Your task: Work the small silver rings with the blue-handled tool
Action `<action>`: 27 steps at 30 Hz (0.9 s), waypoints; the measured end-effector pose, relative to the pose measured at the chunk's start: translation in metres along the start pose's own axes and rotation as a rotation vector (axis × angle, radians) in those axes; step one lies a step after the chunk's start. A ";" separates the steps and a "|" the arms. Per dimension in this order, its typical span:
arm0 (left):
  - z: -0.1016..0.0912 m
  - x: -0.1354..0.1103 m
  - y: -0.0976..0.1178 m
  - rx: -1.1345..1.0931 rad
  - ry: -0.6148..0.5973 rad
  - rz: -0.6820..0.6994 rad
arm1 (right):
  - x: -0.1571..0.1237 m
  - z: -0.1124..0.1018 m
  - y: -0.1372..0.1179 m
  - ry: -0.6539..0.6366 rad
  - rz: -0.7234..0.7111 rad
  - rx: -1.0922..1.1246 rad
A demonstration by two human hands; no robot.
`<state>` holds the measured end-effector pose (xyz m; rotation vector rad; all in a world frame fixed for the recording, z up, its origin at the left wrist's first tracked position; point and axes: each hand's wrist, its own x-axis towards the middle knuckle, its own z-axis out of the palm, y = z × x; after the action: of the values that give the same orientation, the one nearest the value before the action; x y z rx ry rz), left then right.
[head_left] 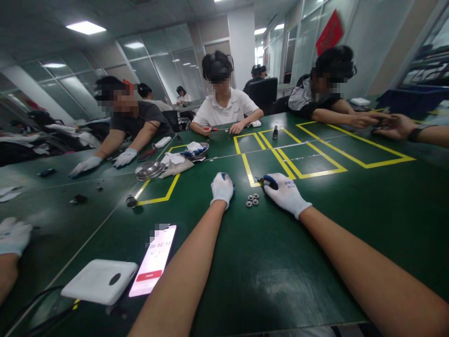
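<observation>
My left hand (222,189), in a white glove with blue fingertips, is curled closed just above the green table. Anything inside its fingers is hidden from this side. To its right, my right hand (286,193), gloved the same way, is closed around a small black part with a thin dark end (260,179) that sticks out to the left. Several small round metal pieces (252,201) lie in a tight cluster on the table between my two hands, nearest to the right one.
A lit phone (154,262) and a white power bank (100,281) lie at the near left. Farther off are a metal bowl (150,171), a black cylindrical part (131,201), yellow tape outlines (321,174) and an upright black part (275,132). Co-workers sit around the table.
</observation>
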<state>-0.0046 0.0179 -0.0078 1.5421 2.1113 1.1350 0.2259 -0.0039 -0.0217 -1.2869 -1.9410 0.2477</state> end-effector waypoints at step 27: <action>0.002 -0.032 0.012 0.123 -0.262 0.813 | 0.003 -0.008 -0.031 0.075 0.272 0.417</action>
<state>0.0167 -0.0087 -0.0073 2.5580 1.4113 0.9309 0.2091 -0.0179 0.0018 -1.2503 -1.5426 0.6914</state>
